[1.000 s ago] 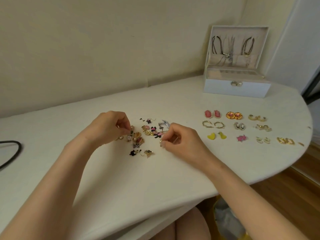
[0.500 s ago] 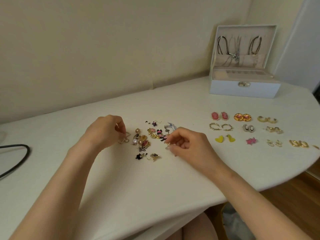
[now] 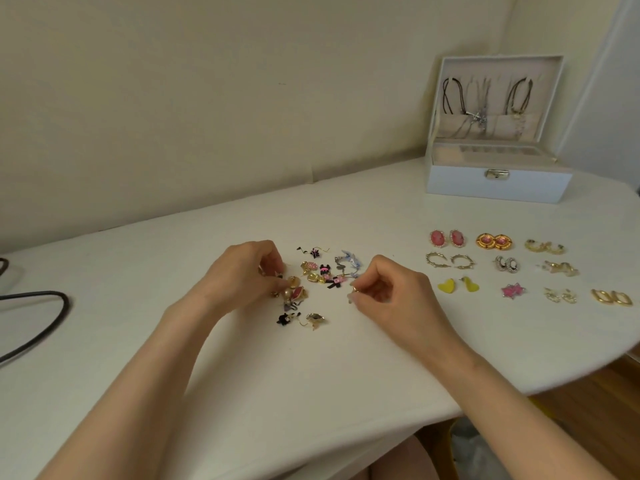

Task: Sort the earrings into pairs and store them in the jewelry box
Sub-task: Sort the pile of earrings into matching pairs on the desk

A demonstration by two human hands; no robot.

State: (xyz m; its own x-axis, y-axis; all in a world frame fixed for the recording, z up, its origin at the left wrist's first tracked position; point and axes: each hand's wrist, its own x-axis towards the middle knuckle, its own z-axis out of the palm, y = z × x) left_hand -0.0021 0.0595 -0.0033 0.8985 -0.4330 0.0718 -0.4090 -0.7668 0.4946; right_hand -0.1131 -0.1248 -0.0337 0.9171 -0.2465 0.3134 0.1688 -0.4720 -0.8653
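Upper right, the open jewelry box point(image 3: 498, 188) holds hanging necklaces point(image 3: 479, 98); ten earring pairs point(image 3: 507, 264) lie below it. At centre, the right hand point(image 3: 391, 294) pinches one gold earring point(image 3: 355, 289); the left hand point(image 3: 239, 277) curls into the unsorted pile point(image 3: 313, 276), grip unclear.

Left hand returns to the heap; right hand draws off a little.

Half a second ago the left hand point(image 3: 242, 275) sat clear of the heap point(image 3: 311, 282) at its 9 o'clock, with a wire earring showing at the fingertips. Now it is back over the heap's 9 o'clock edge, curled fingertips down among the pieces, and that earring no longer shows apart. The right hand point(image 3: 394, 292), a second ago touching the heap's 4 o'clock edge, now sits just beside it, further toward 3 o'clock, with a gold earring point(image 3: 355, 289) pinched between thumb and forefinger. The whole scene, box point(image 3: 498, 187) included, lies slightly further toward 3 o'clock in frame.
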